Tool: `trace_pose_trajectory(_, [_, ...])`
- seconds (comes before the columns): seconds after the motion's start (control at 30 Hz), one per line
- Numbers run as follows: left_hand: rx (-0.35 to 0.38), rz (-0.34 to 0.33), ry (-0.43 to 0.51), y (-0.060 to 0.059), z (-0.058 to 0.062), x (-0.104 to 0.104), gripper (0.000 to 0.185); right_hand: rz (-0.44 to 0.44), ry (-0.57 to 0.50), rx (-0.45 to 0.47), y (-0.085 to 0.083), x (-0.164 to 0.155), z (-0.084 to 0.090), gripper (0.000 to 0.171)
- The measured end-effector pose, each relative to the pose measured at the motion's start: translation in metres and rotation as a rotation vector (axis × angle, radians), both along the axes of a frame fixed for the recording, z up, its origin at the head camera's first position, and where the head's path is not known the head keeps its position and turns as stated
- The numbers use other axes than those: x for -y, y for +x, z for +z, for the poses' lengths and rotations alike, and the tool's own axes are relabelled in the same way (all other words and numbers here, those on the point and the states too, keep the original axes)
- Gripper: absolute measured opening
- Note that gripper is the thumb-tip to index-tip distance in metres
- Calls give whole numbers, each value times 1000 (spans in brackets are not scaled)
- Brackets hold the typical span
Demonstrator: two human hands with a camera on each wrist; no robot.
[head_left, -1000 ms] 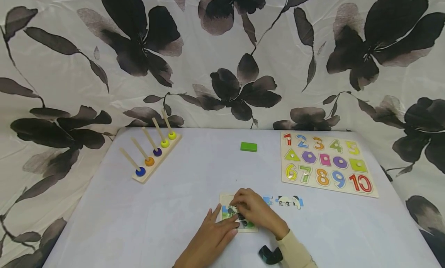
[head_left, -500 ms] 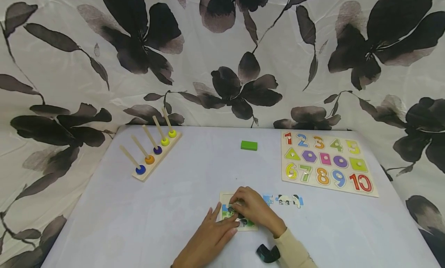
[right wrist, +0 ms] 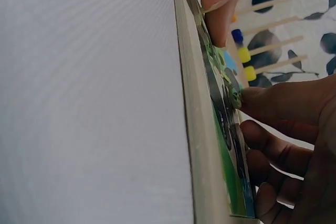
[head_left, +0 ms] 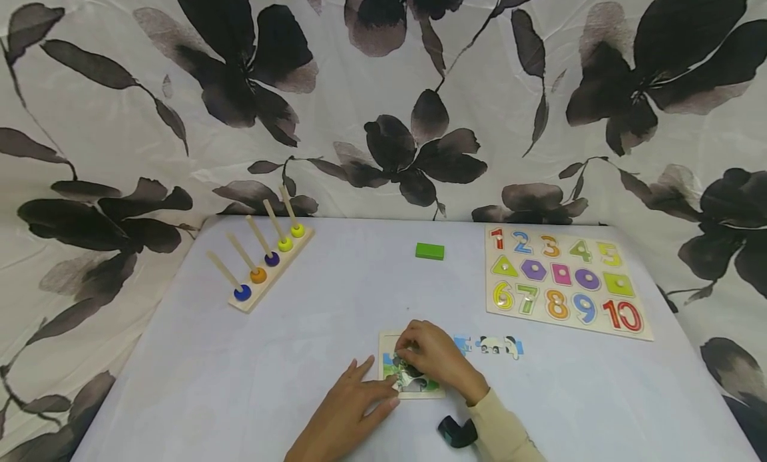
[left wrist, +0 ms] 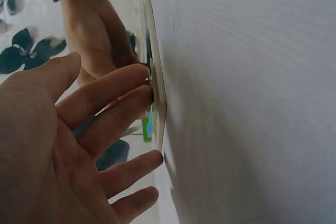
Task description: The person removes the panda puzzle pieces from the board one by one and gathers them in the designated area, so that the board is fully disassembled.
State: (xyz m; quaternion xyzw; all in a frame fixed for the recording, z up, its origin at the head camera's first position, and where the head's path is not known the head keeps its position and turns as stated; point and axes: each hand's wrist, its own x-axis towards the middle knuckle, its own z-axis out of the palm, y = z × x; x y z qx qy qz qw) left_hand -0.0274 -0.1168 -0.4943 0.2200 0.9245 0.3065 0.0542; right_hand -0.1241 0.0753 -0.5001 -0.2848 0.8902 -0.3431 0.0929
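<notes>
A small wooden panda jigsaw board (head_left: 388, 339) lies at the table's near middle in the head view. My left hand (head_left: 350, 403) has its fingers spread, fingertips at the board's left side; in the left wrist view, the fingers (left wrist: 113, 90) reach the board's edge. Over the board's upper part, my right hand (head_left: 439, 357) curls its fingers. In the right wrist view its thumb (right wrist: 257, 99) and fingers pinch a green and black jigsaw piece (right wrist: 231, 85), tilted against the board. Much of that piece is hidden in the head view.
Loose jigsaw pieces (head_left: 499, 346) lie right of the board. A number puzzle board (head_left: 566, 281) is at the right, a green block (head_left: 429, 251) at the back, and a peg stand with rings (head_left: 271, 270) at the left. A black curved object (head_left: 457, 433) sits by the right sleeve.
My left hand has drawn back slightly to the left and down, uncovering more of the panda picture. The right hand stays over the board's upper part, and the black object shifts slightly left.
</notes>
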Motion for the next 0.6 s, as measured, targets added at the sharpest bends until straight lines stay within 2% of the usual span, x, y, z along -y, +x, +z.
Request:
trace_pose_trajectory(0.17, [-15,-7,-4,0,1,1,47,-25,27,-12,1,3,2,7])
trace_pose_trajectory(0.6, [-38,3,-29,-2,0,0,44,-74,58,-11,4,9,4,10])
